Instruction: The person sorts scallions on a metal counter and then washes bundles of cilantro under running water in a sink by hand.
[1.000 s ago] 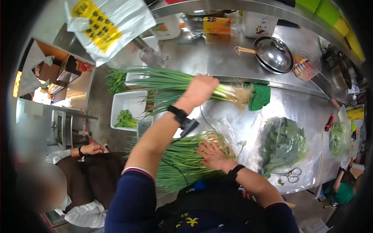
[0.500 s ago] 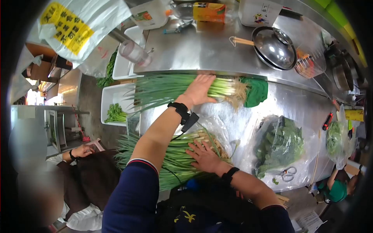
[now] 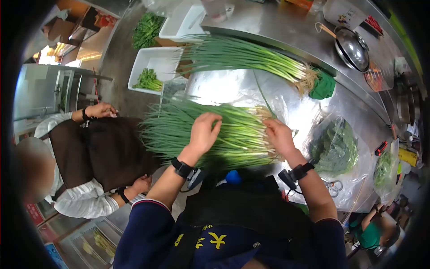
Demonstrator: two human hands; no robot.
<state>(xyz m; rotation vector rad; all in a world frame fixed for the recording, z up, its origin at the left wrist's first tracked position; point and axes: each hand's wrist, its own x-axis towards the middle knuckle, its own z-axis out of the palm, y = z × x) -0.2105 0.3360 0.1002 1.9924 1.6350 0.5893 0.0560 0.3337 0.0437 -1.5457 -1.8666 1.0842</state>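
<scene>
Two bunches of spring onions lie on the steel table. In the near bunch [image 3: 233, 134], the green tops point left and the pale root ends right. My left hand [image 3: 205, 133] is over the middle of this bunch, fingers curved and thumb apart, with nothing visible in it. At the root end, my right hand [image 3: 278, 138] has its fingers bent down onto the stalks; a single loose stalk [image 3: 263, 93] runs up from near its fingertips. The far bunch [image 3: 251, 56] lies along the raised back counter, roots beside a green cloth [image 3: 322, 85].
Right of the onions are a plastic bag of leafy greens [image 3: 333, 145] and scissors [image 3: 333, 187]. White bins [image 3: 134, 74] stand beyond the table's left end. A lidded pan [image 3: 351, 48] sits on the back counter. A co-worker in a brown apron [image 3: 112, 152] is close on my left.
My left hand has left the far bunch and come back over the near one. My right hand has moved from the stalks' middle to the root end. The view has shifted.
</scene>
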